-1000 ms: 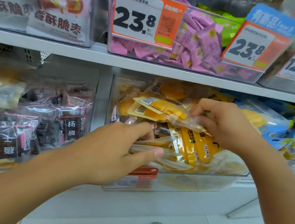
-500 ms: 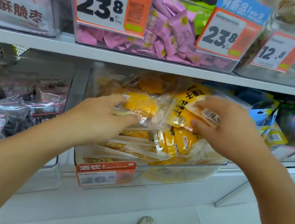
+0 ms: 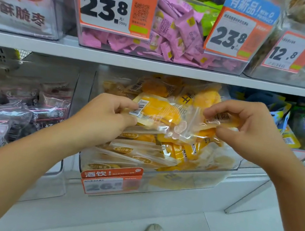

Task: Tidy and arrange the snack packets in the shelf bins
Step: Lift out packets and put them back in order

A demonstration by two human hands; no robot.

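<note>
Head view: under both hands a clear bin point(image 3: 187, 180) holds yellow mango packets point(image 3: 141, 150); left hand point(image 3: 104, 119) and right hand point(image 3: 250, 130) each pinch one, now raised higher than before

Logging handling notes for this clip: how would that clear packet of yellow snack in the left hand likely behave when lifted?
The clear packet of yellow snack is probably floppy: its film wrinkles and sags beyond the left hand. Likely light, since fingers pinch just one end. The glossy film may be slippery.
</note>
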